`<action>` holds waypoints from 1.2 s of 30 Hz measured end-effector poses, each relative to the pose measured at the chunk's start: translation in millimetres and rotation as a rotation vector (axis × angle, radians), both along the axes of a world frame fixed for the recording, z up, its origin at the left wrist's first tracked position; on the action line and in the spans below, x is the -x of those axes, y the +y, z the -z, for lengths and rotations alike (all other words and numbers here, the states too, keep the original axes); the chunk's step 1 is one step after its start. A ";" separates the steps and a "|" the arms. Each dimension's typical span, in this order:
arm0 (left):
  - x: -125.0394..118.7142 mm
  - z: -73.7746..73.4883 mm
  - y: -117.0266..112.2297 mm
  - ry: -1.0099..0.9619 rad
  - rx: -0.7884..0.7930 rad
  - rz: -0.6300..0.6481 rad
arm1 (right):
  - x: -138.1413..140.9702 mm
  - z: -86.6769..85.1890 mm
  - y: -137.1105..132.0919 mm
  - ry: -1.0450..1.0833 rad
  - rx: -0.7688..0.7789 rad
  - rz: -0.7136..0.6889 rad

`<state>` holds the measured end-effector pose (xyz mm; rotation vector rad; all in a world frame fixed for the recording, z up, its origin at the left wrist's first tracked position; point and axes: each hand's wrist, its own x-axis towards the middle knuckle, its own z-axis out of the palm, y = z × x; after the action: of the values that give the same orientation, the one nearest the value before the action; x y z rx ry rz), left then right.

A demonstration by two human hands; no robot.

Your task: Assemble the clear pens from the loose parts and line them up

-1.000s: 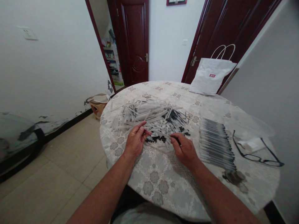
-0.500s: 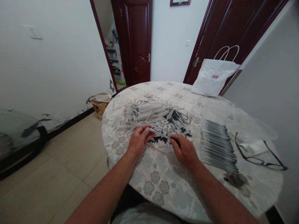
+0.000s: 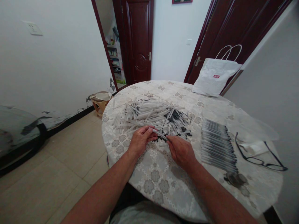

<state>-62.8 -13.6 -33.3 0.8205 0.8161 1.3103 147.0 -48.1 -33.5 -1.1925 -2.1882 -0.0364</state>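
Between my two hands stretches a thin translucent pen barrel (image 3: 159, 133), slanting down to the right over the near edge of a pile. My left hand (image 3: 143, 137) pinches its left end between thumb and fingers. At the other end, the fingers of my right hand (image 3: 181, 151) are closed on it; a dark part shows by the fingertips. Just beyond my hands lies a heap of whitish barrels (image 3: 149, 110), with thin black rods (image 3: 176, 116) on its right and small black pieces (image 3: 187, 132) in front. To the right, assembled-looking pens (image 3: 218, 144) lie side by side in a row.
A patterned cloth covers the round table (image 3: 155, 186). Eyeglasses (image 3: 263, 161) rest at the right beside a white crumpled packet (image 3: 255, 147). A small dark round object (image 3: 235, 179) sits below the pen row. Toward the back right stands a white paper bag (image 3: 216, 77).
My right hand has moved slightly left, closer to my left hand, so less of the barrel shows between them. The camera view has shifted slightly.
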 end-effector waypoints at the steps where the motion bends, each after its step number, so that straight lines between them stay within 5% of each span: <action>1: -0.3 -0.2 -0.4 -0.001 0.000 0.006 | 0.1 -1.3 -0.9 0.024 0.019 -0.005; 5: -0.9 0.2 -0.9 0.004 -0.013 0.006 | -0.2 -7.1 -2.8 0.201 0.201 -0.014; 13: -1.4 2.1 -0.4 0.118 -0.049 0.003 | -2.8 -2.7 7.5 0.759 0.918 -0.134; 22: 3.7 -8.6 -4.4 0.441 -0.227 0.167 | -0.7 -32.1 -0.3 0.104 0.372 -0.100; 26: 6.4 -12.0 -7.1 0.509 -0.221 0.193 | -19.1 -60.7 -13.1 -0.170 0.322 -0.028; 31: 7.8 -14.0 -9.5 0.549 -0.238 -0.064 | -86.0 -88.9 -35.8 -0.269 0.347 0.157; 36: 8.5 -18.1 -6.8 0.627 -0.247 -0.321 | -158.2 -81.2 -42.4 -0.453 0.467 0.461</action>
<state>-71.4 -20.4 -15.2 1.3761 1.3363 1.4705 305.3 -90.4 47.6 -2.1125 -2.3136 0.0158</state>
